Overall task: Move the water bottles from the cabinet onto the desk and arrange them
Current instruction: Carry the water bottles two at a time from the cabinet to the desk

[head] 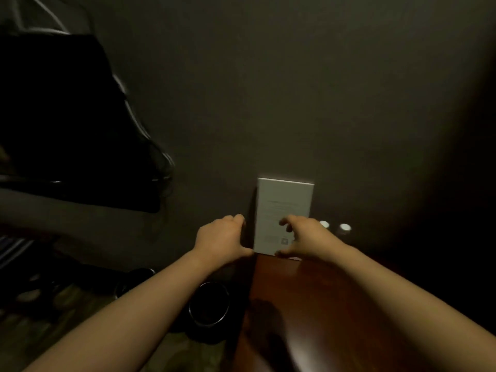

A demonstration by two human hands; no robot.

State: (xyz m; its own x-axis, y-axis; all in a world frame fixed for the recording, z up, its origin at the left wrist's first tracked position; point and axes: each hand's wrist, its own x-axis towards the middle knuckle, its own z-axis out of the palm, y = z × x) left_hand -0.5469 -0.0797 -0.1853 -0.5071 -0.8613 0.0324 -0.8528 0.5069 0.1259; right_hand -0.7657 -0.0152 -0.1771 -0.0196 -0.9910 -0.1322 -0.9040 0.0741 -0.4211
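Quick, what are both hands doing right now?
Left hand: fingers curled by the white card's left edge; grip cannot be told.
Right hand: open, curved before the card, holding nothing.

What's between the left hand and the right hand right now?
In the head view, a white upright card stands against the wall at the desk's back edge, between the left hand and right hand.

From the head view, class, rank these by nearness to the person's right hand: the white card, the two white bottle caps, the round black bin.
From the right hand:
1. White card, just behind its fingers, against the wall.
2. Two white bottle caps, close on its right.
3. Round black bin, lower left, beside the desk.
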